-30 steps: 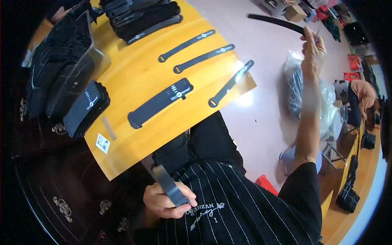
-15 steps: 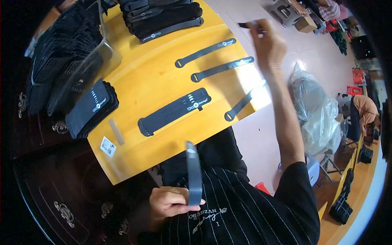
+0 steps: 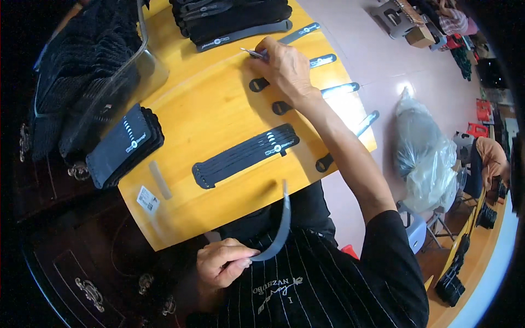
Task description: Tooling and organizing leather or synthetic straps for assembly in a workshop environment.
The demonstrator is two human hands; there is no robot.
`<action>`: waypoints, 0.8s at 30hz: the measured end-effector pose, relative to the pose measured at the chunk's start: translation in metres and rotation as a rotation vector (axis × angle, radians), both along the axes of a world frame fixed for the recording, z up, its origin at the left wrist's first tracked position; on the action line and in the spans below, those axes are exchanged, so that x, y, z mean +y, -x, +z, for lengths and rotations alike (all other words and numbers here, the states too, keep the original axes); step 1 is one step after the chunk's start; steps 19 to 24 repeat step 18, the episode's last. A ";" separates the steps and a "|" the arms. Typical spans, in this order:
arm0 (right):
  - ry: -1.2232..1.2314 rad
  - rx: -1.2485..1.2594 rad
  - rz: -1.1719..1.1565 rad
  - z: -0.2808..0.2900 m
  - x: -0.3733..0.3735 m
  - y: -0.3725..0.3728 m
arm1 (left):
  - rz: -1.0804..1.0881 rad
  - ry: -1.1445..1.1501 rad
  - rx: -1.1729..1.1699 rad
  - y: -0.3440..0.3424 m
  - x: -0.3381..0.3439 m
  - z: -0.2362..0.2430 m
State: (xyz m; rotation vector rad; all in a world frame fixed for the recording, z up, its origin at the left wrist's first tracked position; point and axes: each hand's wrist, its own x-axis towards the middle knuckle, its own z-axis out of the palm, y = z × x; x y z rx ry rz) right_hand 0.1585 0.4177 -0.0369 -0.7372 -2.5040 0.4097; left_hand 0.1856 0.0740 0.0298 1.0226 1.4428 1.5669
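Observation:
My left hand, low in front of my shirt, pinches one end of a dark grey strap, which curves upward with its other end free. Over the yellow table is my right hand, closed round a small metal tool whose pointed tip sticks out to the left; its kind cannot be made out. Beneath and beside that hand and forearm lie several single straps, partly covered. A flat joined set of dark straps rests on the table between my hands.
A stack of strap sets sits at the table's left edge. Behind it, a clear plastic bin holds many black straps. More straps are piled at the far edge. A white label lies near left. Plastic bags stand on the floor.
My right hand has come left from beyond the table's right edge. One more single strap now lies at the far right. The strap in my left hand has turned and bends more.

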 end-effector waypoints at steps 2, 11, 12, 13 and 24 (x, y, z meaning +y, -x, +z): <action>0.122 -0.015 0.045 0.015 -0.014 -0.005 | 0.032 0.014 0.018 0.005 -0.003 -0.002; 0.996 -0.308 0.890 0.119 -0.118 -0.097 | 0.120 -0.013 0.239 0.027 0.003 0.002; 0.978 -0.302 0.869 0.116 -0.119 -0.105 | 0.155 0.000 0.177 0.027 0.001 0.003; 0.970 -0.304 0.848 0.114 -0.116 -0.112 | 0.161 0.057 0.124 0.031 -0.007 0.005; 0.872 -0.361 0.492 0.094 -0.099 -0.148 | 0.325 0.381 0.002 0.028 -0.011 -0.001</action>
